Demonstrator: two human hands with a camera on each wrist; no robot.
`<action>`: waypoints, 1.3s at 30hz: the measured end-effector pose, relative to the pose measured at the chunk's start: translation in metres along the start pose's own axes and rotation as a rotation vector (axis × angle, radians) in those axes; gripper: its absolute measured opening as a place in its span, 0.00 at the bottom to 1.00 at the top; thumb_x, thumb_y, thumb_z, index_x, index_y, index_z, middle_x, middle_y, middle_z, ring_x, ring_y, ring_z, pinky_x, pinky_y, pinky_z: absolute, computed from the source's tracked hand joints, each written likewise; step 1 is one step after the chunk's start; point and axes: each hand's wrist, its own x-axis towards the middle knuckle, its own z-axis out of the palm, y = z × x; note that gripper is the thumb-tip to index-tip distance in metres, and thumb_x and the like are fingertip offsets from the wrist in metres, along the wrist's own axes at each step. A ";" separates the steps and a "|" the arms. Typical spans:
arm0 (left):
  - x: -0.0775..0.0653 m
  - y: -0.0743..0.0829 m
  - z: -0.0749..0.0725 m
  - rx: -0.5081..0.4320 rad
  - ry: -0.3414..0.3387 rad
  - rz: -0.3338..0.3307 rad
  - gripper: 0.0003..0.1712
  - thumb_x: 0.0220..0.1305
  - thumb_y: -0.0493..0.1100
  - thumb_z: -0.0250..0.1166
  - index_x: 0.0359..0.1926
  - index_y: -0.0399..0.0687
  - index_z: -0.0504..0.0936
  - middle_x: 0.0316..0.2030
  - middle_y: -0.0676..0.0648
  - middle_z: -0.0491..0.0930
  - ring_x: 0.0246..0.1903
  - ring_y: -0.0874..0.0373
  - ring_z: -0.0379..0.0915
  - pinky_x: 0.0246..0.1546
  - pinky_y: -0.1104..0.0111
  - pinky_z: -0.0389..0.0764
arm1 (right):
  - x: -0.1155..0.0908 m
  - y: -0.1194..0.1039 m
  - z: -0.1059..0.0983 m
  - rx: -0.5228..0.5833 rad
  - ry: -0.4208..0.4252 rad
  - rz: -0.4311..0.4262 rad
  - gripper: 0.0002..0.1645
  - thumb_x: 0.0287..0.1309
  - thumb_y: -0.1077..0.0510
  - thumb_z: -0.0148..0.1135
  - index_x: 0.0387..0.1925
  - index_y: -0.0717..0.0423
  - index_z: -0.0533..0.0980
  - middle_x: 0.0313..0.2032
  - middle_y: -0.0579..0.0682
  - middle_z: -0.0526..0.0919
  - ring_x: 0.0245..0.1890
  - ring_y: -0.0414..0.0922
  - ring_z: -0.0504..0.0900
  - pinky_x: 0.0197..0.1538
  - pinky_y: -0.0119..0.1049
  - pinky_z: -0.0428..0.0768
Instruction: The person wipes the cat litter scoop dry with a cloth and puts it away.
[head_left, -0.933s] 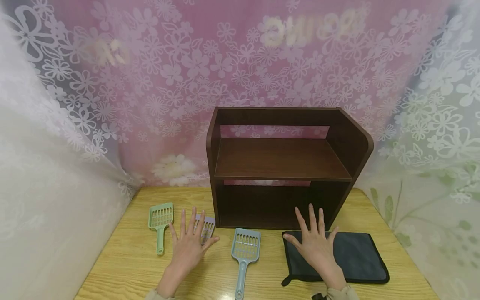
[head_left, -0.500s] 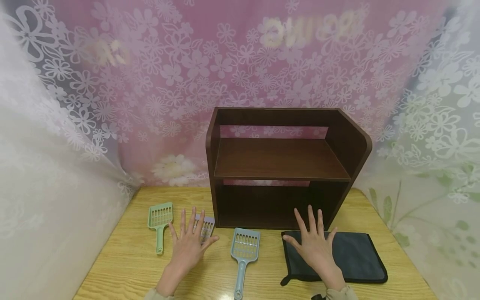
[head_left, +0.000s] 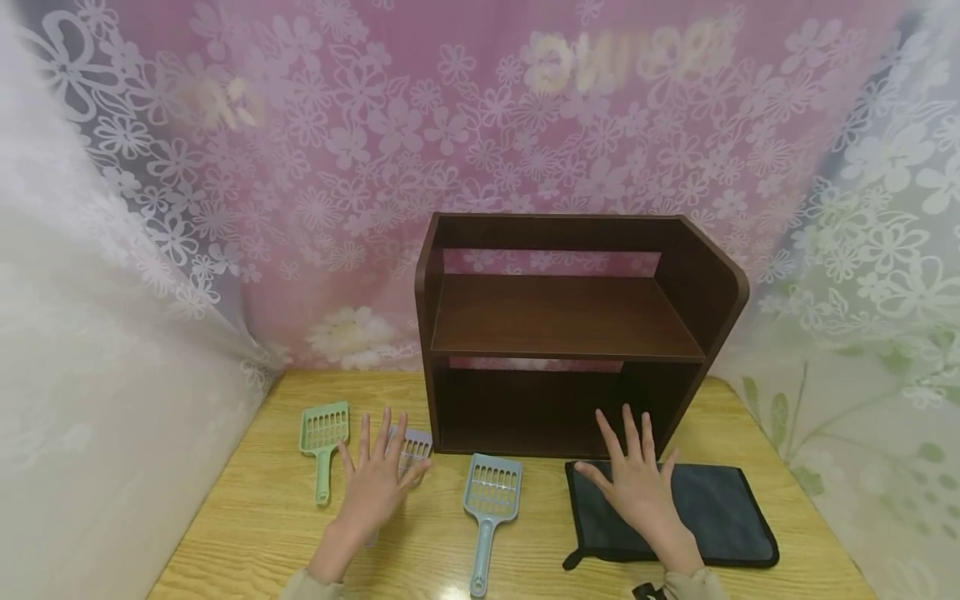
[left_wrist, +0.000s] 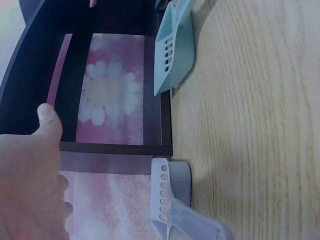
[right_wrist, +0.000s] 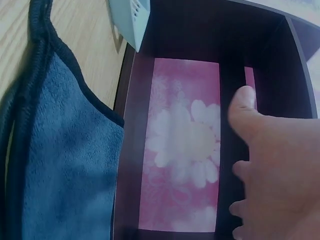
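Observation:
My left hand (head_left: 372,492) hovers with spread fingers over a lilac slotted litter scoop (left_wrist: 162,197), hiding much of it in the head view. A green litter scoop (head_left: 325,429) lies to the left of that hand. Between the hands lies a blue litter scoop (head_left: 492,492), its handle pointing toward me. My right hand (head_left: 637,487), fingers also splayed, is above a folded dark blue cloth with black edging (head_left: 720,512) and a small loop at its corner. Neither hand holds anything.
A dark brown two-tier shelf (head_left: 566,317) stands at the back of the wooden table (head_left: 247,517), right of centre. Its lower front edge is just behind the blue scoop and the cloth. Flowered curtains (head_left: 337,167) enclose the back and both sides.
Both hands keep their spread pose. The left hand has shifted slightly left, uncovering more of the lilac scoop; the right hand has shifted slightly right. The scoops, cloth and shelf stay put.

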 end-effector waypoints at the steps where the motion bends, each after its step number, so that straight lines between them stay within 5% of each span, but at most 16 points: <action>1: 0.001 -0.001 0.000 -0.017 0.007 -0.001 0.48 0.70 0.62 0.61 0.80 0.48 0.51 0.79 0.38 0.44 0.77 0.34 0.26 0.64 0.26 0.27 | 0.001 0.002 -0.001 0.013 0.011 -0.004 0.54 0.62 0.33 0.64 0.80 0.44 0.50 0.78 0.66 0.42 0.77 0.69 0.37 0.59 0.86 0.38; 6: 0.004 -0.002 -0.002 -0.112 0.079 0.013 0.44 0.73 0.55 0.61 0.79 0.45 0.53 0.79 0.38 0.47 0.78 0.34 0.32 0.65 0.26 0.36 | 0.006 0.017 -0.005 0.077 0.107 -0.033 0.52 0.63 0.39 0.66 0.80 0.44 0.51 0.76 0.69 0.49 0.74 0.73 0.46 0.60 0.83 0.50; 11: 0.002 -0.002 0.000 -0.280 0.130 0.004 0.35 0.78 0.54 0.54 0.75 0.40 0.62 0.74 0.35 0.60 0.74 0.33 0.48 0.67 0.31 0.51 | 0.006 0.040 -0.004 0.096 0.206 -0.068 0.41 0.64 0.48 0.69 0.73 0.54 0.65 0.69 0.70 0.63 0.67 0.73 0.63 0.59 0.73 0.65; 19: -0.009 -0.003 0.010 -0.515 0.088 -0.156 0.28 0.80 0.56 0.49 0.65 0.39 0.74 0.59 0.37 0.79 0.57 0.39 0.76 0.53 0.48 0.80 | -0.003 0.081 0.006 0.050 0.101 -0.010 0.25 0.67 0.49 0.66 0.61 0.57 0.78 0.55 0.65 0.79 0.52 0.67 0.77 0.49 0.65 0.75; 28: -0.023 0.003 0.032 -0.581 -0.081 -0.192 0.24 0.80 0.54 0.52 0.50 0.38 0.82 0.41 0.38 0.86 0.38 0.48 0.85 0.38 0.59 0.84 | -0.008 0.107 0.023 -0.082 0.029 -0.017 0.19 0.62 0.51 0.71 0.51 0.57 0.83 0.46 0.62 0.83 0.45 0.65 0.80 0.43 0.64 0.77; 34: -0.033 0.010 0.046 -0.778 -0.277 -0.214 0.23 0.80 0.50 0.52 0.43 0.33 0.81 0.32 0.43 0.85 0.30 0.53 0.84 0.26 0.67 0.84 | -0.008 0.113 0.030 -0.101 -0.012 -0.028 0.19 0.60 0.52 0.72 0.50 0.57 0.83 0.45 0.62 0.81 0.41 0.63 0.80 0.39 0.62 0.78; 39: -0.036 0.018 0.058 -0.857 -0.362 -0.236 0.23 0.80 0.49 0.53 0.41 0.32 0.82 0.29 0.44 0.85 0.26 0.55 0.84 0.25 0.66 0.85 | -0.006 0.111 0.028 -0.134 0.013 -0.044 0.16 0.59 0.55 0.73 0.47 0.57 0.84 0.41 0.60 0.80 0.37 0.61 0.78 0.35 0.61 0.77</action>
